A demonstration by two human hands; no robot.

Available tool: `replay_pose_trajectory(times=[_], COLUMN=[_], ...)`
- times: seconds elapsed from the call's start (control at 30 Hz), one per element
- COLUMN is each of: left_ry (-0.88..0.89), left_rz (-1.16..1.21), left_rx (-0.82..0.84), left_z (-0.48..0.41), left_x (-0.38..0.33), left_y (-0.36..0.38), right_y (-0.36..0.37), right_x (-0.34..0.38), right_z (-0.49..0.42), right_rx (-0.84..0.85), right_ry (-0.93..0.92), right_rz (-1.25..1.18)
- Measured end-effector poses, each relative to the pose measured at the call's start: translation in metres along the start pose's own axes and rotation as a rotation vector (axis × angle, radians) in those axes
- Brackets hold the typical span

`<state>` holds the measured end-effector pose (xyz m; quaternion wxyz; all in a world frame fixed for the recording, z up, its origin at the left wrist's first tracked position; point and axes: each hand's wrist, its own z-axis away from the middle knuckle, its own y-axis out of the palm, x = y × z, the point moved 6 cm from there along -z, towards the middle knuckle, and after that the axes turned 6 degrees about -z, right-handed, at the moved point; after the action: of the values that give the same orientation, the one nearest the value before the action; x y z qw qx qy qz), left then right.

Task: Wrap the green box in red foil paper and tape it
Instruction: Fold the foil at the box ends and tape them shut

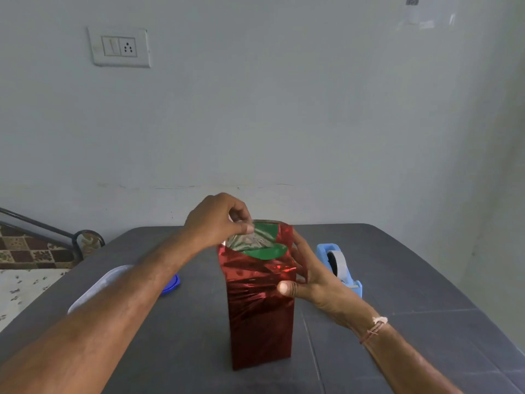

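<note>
Near the middle of the dark grey surface (397, 280) the green box (267, 250) stands upright on its end, its sides sheathed in red foil paper (260, 311) that is creased and shiny. The top of the wrap is open: the foil stands up past the box's upper end, where a patch of green shows beside the silver underside of a flap folded inward. The left hand (216, 223) reaches over the top from the left, its thumb and forefinger pinching that silver flap at the upper left edge, the other fingers (237, 214) curled above it. The right hand (312, 280) grasps the wrapped box from the right side, thumb pressed flat on the front face about a third of the way down and the remaining fingers wrapped round the right edge toward the back. A thread band (375, 328) circles the right wrist. Just beyond the right hand sits a light blue tape dispenser (339, 264) with a roll in it. Left of the box, partly hidden by the left forearm, lie a clear plastic container (96, 285) and a blue lid (172, 282). A bed (31, 251) with patterned covers lies past the surface's left edge, and a white switch plate (119, 46) is on the wall.
</note>
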<state>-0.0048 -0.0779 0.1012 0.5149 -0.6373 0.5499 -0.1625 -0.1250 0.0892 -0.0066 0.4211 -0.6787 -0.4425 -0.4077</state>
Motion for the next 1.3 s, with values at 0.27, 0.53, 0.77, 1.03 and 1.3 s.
replay_pose_trajectory(times=[0.27, 0.53, 0.77, 1.03, 1.3], left_ry=[-0.254, -0.235, -0.133, -0.133, -0.122], left_rz=[0.746, 0.851, 0.752, 0.726, 0.761], left_rx=[-0.262, 0.186, 0.03, 0.04, 0.028], left_z=[0.014, 0.092, 0.097, 0.095, 0.099], left_x=[0.012, 0.041, 0.017, 0.009, 0.015], left_y=[-0.014, 0.075, 0.078, 0.078, 0.075], right_y=[-0.003, -0.003, -0.012, 0.072, 0.047], right_x=[0.002, -0.006, 0.054, 0.112, 0.098], right_z=[0.004, -0.001, 0.013, -0.044, -0.046], right_rx=[-0.024, -0.041, -0.374, -0.15, -0.155], right_ry=[0.012, 0.024, -0.192, -0.119, 0.021], right_rz=[-0.013, -0.097, 0.249, 1.155, 0.609])
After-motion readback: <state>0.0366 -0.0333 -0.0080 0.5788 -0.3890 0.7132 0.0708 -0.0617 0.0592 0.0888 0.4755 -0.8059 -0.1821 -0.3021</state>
